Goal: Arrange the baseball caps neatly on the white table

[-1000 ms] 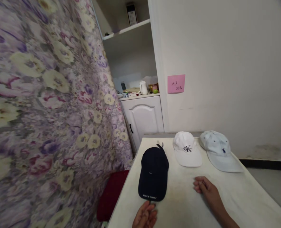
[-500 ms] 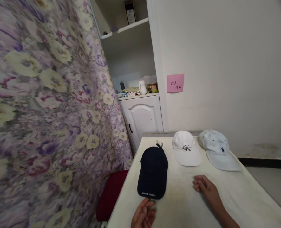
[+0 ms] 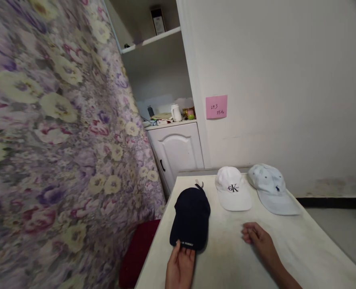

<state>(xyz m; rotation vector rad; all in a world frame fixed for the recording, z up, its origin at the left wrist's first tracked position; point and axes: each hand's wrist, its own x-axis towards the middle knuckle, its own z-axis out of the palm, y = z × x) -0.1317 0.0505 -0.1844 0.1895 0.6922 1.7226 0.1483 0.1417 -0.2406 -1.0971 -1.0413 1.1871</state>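
Observation:
A navy baseball cap (image 3: 191,214) lies at the left of the table, its brim with white lettering pointing towards me. My left hand (image 3: 181,265) grips the front edge of that brim, thumb on top and fingers underneath. Over the table on the right, my right hand (image 3: 258,239) hovers with its fingers curled together; whether anything is inside them is hidden. Beyond it sits a white baseball cap (image 3: 234,190) with black letters on the front. To its right rests a pale blue baseball cap (image 3: 273,190) with a small dark emblem.
The caps stand on a table (image 3: 226,257) with a pale cover, against a wall with a pink note (image 3: 216,106). A floral curtain (image 3: 60,160) hangs on the left above a dark red seat (image 3: 138,253). Behind is a white cabinet (image 3: 178,148) holding a white jug (image 3: 176,113).
My left hand has reached forward and closed on the navy cap's brim. The right hand has kept its pose. The view has shifted slightly.

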